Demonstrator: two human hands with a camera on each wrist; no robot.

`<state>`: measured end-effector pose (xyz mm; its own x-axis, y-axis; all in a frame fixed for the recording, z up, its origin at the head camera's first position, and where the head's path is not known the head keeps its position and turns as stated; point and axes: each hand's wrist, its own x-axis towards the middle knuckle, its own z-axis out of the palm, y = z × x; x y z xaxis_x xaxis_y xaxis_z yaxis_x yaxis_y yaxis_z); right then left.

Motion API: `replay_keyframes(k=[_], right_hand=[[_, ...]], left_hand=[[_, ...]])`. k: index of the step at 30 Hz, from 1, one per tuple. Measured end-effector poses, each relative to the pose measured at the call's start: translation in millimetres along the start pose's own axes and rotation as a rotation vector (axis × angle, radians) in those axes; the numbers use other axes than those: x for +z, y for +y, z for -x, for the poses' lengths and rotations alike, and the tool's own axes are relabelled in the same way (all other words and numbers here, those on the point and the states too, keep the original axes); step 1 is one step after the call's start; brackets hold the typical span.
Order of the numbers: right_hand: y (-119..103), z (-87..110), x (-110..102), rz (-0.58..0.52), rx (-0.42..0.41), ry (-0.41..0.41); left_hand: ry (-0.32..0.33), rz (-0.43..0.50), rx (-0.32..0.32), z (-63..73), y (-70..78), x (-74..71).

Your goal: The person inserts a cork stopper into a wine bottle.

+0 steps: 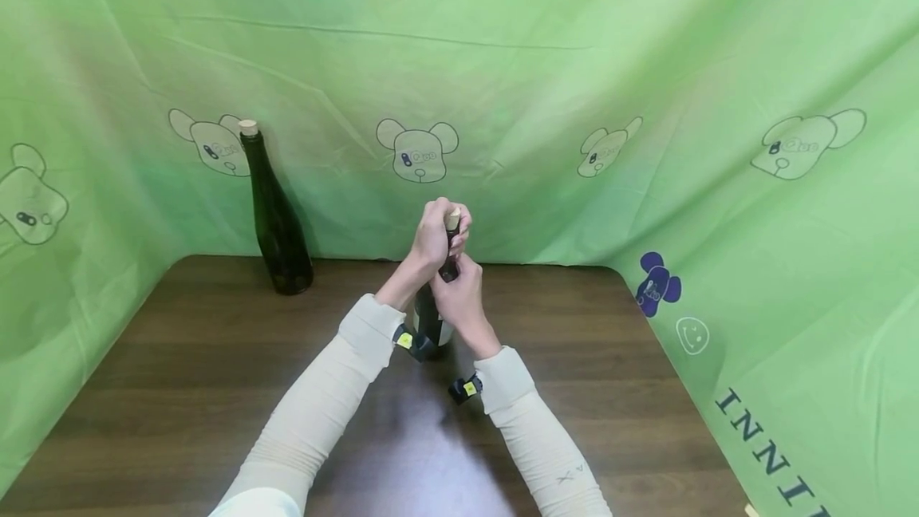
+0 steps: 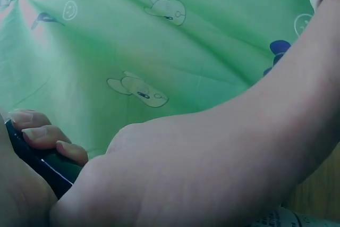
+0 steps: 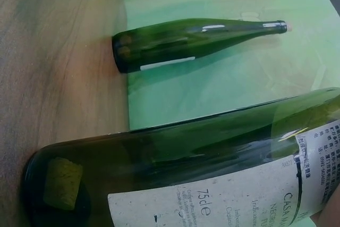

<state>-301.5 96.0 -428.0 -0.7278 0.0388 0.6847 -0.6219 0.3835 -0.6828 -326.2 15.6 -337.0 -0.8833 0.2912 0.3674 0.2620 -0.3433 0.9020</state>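
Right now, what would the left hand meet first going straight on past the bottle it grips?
Probably the green cloth beyond the left hand and held bottle, though the head view leaves the gap's depth unclear.

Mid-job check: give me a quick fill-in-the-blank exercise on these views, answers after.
On the held bottle, the left hand sits ____ the right hand.
A cork lies ____ the held bottle, near its base.
The other bottle stands on the person's ____ side.
The cloth behind the table is mainly ____.
Missing words: above; inside; left; green.
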Motion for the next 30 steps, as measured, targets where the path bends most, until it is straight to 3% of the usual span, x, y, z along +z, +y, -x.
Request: replay_keyframes(k=[11, 15, 25, 30], right_hand=[[11, 2.7, 2, -0.028, -0.013, 0.006], [12, 2.8, 1, -0.025, -0.02, 0.006], [11, 2.9, 3, -0.018, -0.02, 0.01], [-7, 0.2, -1, -0.003, -0.04, 0.011]], left_hand=[[-0.088, -0.012, -0.08, 3.5, -0.1, -7.6], [-0.095, -0.04, -0.074, 3.7, -2.1, -7.8], [-0.07, 0.025, -0.016, 1.1, -2.9, -3.5], [-0.064, 0.017, 0.004, 0.8, -5.3, -3.9]])
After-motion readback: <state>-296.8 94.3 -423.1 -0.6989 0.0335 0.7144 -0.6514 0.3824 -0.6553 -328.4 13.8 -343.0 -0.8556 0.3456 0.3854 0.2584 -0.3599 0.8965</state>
